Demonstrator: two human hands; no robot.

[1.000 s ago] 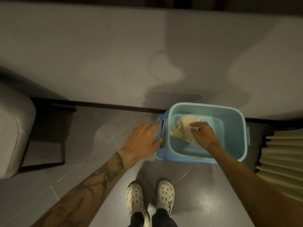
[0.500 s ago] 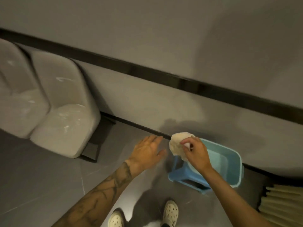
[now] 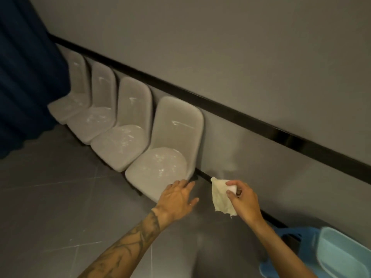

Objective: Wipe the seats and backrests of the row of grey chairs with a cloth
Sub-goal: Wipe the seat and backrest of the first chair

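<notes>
Pinching a cream cloth (image 3: 220,196) just right of the nearest grey chair (image 3: 168,151), the right hand (image 3: 244,201) holds it in the air; the left hand (image 3: 177,198), fingers spread and empty, hovers by that chair's seat corner.

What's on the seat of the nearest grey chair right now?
White smears and specks lie across the nearest chair's seat, with one streak on its backrest. Nothing else rests on it. The left hand covers the front corner, and the cloth hangs from the right hand, clear of the seat.
</notes>
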